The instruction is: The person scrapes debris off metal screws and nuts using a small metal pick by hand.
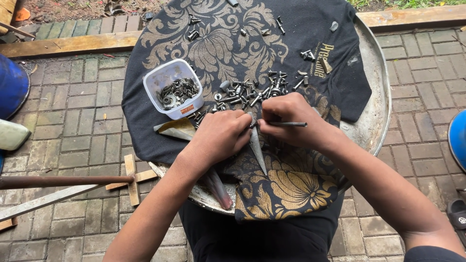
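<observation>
My left hand (221, 135) and my right hand (291, 121) meet over a black cloth with gold flower print (218, 43), spread on a round metal tray (376, 111). My right hand is closed on a long thin metal rod (291, 124) that points right. My left hand's fingers pinch something small at the rod's near end; what it is stays hidden. A pointed metal spike (256, 150) lies under the hands, tip toward me. Just beyond the knuckles lies a heap of several dark bolts and screws (252, 92).
A clear plastic tub (172, 87) with washers and nuts stands left of the heap. More loose bolts (194, 29) scatter on the far cloth. Brick paving surrounds the tray. A wooden cross piece (132, 177), a rusty bar (63, 181) and blue containers (10, 85) lie left.
</observation>
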